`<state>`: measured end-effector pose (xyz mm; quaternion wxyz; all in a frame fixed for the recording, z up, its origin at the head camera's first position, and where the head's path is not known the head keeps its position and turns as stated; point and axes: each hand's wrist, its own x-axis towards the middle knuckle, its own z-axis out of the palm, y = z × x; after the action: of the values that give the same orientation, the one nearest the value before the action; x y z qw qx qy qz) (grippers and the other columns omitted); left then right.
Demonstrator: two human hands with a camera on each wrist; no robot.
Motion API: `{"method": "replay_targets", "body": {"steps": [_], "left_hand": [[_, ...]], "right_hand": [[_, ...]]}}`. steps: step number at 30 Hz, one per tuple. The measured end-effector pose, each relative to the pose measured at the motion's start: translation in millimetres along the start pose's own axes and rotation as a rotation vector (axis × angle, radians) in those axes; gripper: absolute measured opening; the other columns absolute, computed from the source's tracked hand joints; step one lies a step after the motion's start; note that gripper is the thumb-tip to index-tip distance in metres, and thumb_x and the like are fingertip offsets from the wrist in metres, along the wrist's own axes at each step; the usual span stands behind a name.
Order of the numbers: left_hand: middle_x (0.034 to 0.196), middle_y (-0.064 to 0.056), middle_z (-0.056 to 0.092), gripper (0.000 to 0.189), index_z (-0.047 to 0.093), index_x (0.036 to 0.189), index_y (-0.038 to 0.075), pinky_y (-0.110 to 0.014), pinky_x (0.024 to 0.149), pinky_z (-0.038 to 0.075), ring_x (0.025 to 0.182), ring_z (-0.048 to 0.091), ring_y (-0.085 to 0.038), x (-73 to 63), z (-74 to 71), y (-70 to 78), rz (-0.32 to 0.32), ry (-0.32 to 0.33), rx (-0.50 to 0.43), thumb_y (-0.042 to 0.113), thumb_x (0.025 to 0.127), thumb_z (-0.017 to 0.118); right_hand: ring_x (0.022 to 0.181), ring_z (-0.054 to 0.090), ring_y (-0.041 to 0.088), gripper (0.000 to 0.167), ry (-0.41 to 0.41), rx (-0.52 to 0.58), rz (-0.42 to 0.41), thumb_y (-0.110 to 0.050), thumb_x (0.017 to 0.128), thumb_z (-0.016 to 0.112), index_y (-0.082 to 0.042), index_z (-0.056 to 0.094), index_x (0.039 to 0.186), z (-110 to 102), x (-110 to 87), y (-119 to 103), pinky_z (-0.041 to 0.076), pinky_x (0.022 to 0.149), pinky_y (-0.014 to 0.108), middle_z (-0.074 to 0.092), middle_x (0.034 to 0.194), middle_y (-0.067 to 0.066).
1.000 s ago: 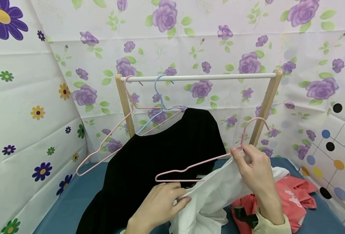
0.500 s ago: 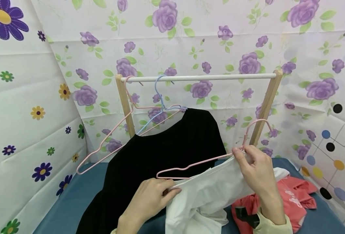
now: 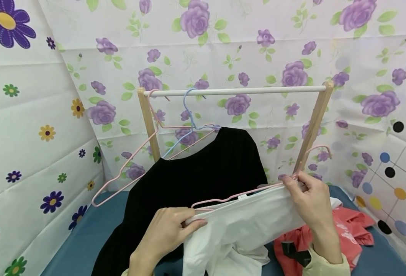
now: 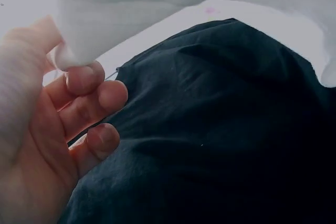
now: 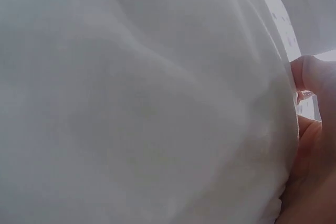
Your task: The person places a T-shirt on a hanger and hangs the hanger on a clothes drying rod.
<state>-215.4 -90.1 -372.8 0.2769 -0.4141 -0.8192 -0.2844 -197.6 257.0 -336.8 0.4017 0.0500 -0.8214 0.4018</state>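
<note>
White garment [image 3: 241, 226], held up between both hands on my feed
Left hand [image 3: 166, 230] pinches one end of its top edge between thumb and fingers; right hand [image 3: 313, 201] pinches the other end plus a pink hanger [image 3: 223, 200]. Behind it I see a black shirt [image 3: 196, 182] on a blue hanger [image 3: 191, 119], and a coral garment [image 3: 349, 234] lies off right.

I see a blue surface [image 3: 84, 241], and at four o'clock a crumpled coral shirt [image 3: 350, 245] lies on it.
</note>
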Motion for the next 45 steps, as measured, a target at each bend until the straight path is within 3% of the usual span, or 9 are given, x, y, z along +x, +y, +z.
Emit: {"method": "replay_targets", "body": {"steps": [10,15,19,21,25,29,33,38,45], "left_hand": [[0.061,0.021,0.03,0.035,0.041,0.071,0.029,-0.012,0.047,0.026,0.048,0.03,0.007,-3.4,-3.0,1.3,-0.061,-0.027,0.001,0.045,0.092,0.065],[0.061,0.018,0.038,0.038,0.049,0.084,0.024,-0.018,0.042,0.03,0.046,0.035,0.003,2.1,3.6,9.2,-0.157,-0.123,0.044,0.056,0.085,0.069],[0.067,0.015,0.047,0.028,0.052,0.104,0.019,-0.02,0.041,0.032,0.045,0.038,0.001,4.0,3.9,11.9,-0.198,-0.215,0.036,0.03,0.087,0.072],[0.077,0.015,0.051,0.036,0.05,0.117,0.019,-0.02,0.043,0.034,0.048,0.04,0.001,4.4,2.0,10.7,-0.21,-0.231,-0.002,0.017,0.086,0.069],[0.085,0.016,0.05,0.043,0.05,0.126,0.016,-0.02,0.049,0.038,0.056,0.044,0.003,3.4,-2.9,5.7,-0.207,-0.154,-0.028,0.009,0.089,0.07],[0.089,0.017,0.055,0.022,0.063,0.108,0.017,-0.018,0.055,0.043,0.065,0.049,0.005,1.4,-3.1,1.6,-0.171,-0.056,0.032,0.011,0.09,0.073],[0.095,0.014,0.063,0.011,0.069,0.103,0.019,-0.019,0.065,0.048,0.075,0.056,0.003,2.8,2.7,2.0,-0.153,-0.067,0.05,0.013,0.094,0.067],[0.1,0.01,0.067,0.019,0.071,0.109,0.015,-0.023,0.075,0.052,0.087,0.063,-0.003,5.7,10.4,7.7,-0.175,-0.068,-0.014,0.022,0.102,0.055],[0.09,0.014,0.058,0.025,0.067,0.102,0.016,-0.021,0.065,0.049,0.073,0.054,0.0,6.3,14.8,17.1,-0.212,-0.06,-0.006,0.032,0.105,0.047]], "right_hand": [[0.056,0.04,0.011,0.017,-0.046,-0.019,-0.012,-0.015,0.086,0.073,-0.019,0.062,0.073,-4,0.7,4,0.029,0.049,0.028,0.043,0.058,-0.004],[0.057,0.045,0.011,0.019,-0.078,-0.013,-0.073,-0.015,0.087,0.073,-0.021,0.062,0.074,-3,0.8,2,0.033,0.052,0.025,0.051,0.066,-0.004],[0.057,0.046,0.011,0.021,-0.09,-0.003,-0.129,-0.013,0.087,0.074,-0.023,0.061,0.073,-1,0.2,-2,0.035,0.053,0.024,0.054,0.07,-0.005],[0.057,0.046,0.01,0.022,-0.091,0.003,-0.149,-0.012,0.086,0.074,-0.023,0.061,0.073,0,0.0,-3,0.035,0.053,0.024,0.054,0.071,-0.005],[0.056,0.046,0.01,0.02,-0.068,0.014,-0.163,-0.009,0.085,0.074,-0.023,0.064,0.074,-1,-0.2,-3,0.036,0.052,0.023,0.056,0.071,-0.006],[0.057,0.046,0.01,0.021,-0.039,0.012,-0.161,-0.009,0.085,0.075,-0.022,0.064,0.073,-1,0.3,-2,0.035,0.053,0.023,0.055,0.069,-0.006],[0.057,0.044,0.011,0.022,-0.018,-0.035,-0.161,-0.014,0.088,0.074,-0.021,0.061,0.071,2,2.1,-2,0.032,0.052,0.024,0.053,0.067,-0.005],[0.065,0.05,0.012,0.017,-0.003,-0.077,-0.159,-0.017,0.089,0.073,-0.016,0.064,0.076,6,3.4,-3,0.034,0.057,0.023,0.058,0.073,-0.003],[0.067,0.051,0.014,0.013,-0.016,-0.072,-0.183,-0.015,0.089,0.073,-0.013,0.065,0.079,14,0.8,-6,0.035,0.058,0.022,0.059,0.075,-0.002]]}}
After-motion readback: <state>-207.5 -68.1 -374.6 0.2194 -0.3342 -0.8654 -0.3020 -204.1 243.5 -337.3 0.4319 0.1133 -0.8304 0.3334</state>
